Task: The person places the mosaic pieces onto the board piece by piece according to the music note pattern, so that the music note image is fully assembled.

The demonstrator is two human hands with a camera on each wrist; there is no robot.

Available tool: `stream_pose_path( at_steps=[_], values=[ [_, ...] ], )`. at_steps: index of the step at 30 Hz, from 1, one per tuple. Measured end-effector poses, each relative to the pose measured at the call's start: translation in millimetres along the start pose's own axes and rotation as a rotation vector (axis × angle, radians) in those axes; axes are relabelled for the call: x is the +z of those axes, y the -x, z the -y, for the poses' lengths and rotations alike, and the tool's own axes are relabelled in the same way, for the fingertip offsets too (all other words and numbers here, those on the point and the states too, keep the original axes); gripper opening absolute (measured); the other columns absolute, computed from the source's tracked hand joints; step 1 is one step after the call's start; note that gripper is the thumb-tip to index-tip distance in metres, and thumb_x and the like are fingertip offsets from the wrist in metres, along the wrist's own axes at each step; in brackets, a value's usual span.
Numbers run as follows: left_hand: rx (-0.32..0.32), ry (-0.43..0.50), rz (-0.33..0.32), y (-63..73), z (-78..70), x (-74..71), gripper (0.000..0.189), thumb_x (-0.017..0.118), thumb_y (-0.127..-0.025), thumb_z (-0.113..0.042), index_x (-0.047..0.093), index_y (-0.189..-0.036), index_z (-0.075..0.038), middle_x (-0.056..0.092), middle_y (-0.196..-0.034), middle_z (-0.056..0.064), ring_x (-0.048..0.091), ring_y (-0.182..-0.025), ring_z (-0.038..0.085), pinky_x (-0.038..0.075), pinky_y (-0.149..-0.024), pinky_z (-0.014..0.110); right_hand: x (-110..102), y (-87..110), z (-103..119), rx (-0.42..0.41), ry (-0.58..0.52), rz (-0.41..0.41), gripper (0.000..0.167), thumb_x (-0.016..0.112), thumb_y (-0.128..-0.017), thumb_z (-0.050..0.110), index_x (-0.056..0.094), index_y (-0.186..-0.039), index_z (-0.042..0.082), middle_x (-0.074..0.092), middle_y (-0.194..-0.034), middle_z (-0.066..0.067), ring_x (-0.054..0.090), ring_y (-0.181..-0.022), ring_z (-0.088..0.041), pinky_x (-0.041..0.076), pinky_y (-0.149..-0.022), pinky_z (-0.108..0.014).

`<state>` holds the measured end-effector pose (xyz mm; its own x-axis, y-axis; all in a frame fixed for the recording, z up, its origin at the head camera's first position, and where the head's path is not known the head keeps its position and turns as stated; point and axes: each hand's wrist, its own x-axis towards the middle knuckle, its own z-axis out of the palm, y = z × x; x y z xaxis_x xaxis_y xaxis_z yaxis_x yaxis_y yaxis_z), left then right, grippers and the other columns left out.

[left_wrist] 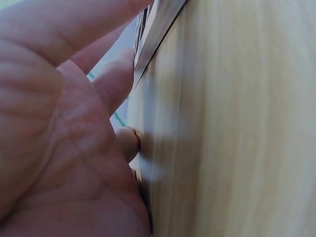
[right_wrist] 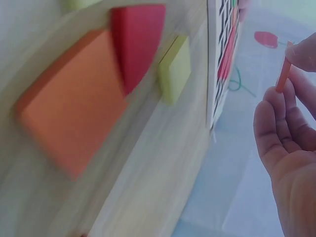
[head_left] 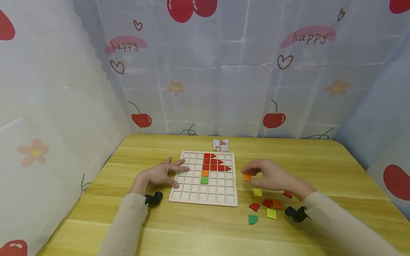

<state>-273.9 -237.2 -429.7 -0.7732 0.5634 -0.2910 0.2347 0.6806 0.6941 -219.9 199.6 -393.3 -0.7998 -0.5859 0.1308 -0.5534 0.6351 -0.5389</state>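
Observation:
A pale wooden grid board (head_left: 185, 195) lies mid-table. Red squares and triangles (head_left: 210, 161) fill cells near its top, with an orange square (head_left: 205, 173) and a green square (head_left: 204, 180) in the column below. My left hand (head_left: 161, 173) rests at the board's left edge, fingers spread, some fingertips over the frame. Right of the board, my right hand (head_left: 267, 174) pinches an orange square tile (head_left: 246, 177) between thumb and fingers; the right wrist view shows this tile (right_wrist: 284, 74) edge-on.
Loose pieces lie right of the board: yellow squares (head_left: 271, 213), an orange square (head_left: 277, 204), red pieces (head_left: 254, 207) and a green quarter-circle (head_left: 253, 219). A small printed pattern card (head_left: 221, 145) lies behind the board. A patterned curtain (head_left: 224, 78) hangs beyond the table's back edge.

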Motion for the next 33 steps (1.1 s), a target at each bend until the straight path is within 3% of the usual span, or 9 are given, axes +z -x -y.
stream_pose_path(
  at_steps=[15, 33],
  values=[
    [0.001, -0.006, 0.000, 0.1, 1.7, -0.3, 0.070, 0.084, -0.085, -0.028, 0.056, -0.147, -0.042, 0.013, -0.174, -0.013, -0.021, -0.158, 0.039, -0.010, -0.114, 0.080, 26.4, -38.6, 30.0, -0.002, -0.087, 0.031, 0.026, 0.079, -0.088, 0.014, 0.077, -0.114, 0.011, 0.074, -0.107, 0.008, 0.067, -0.095, -0.019, 0.059, -0.089, -0.044],
    [0.011, -0.007, 0.008, 0.4, -1.8, -1.3, 0.070, 0.084, -0.084, -0.031, 0.056, -0.148, -0.040, 0.014, -0.174, -0.012, -0.021, -0.158, 0.040, -0.008, -0.115, 0.080, 63.0, -70.6, 60.4, 0.054, -0.100, 0.077, 0.026, 0.079, -0.084, 0.011, 0.078, -0.109, 0.013, 0.075, -0.102, 0.008, 0.063, -0.087, -0.005, 0.056, -0.081, -0.024]
  ],
)
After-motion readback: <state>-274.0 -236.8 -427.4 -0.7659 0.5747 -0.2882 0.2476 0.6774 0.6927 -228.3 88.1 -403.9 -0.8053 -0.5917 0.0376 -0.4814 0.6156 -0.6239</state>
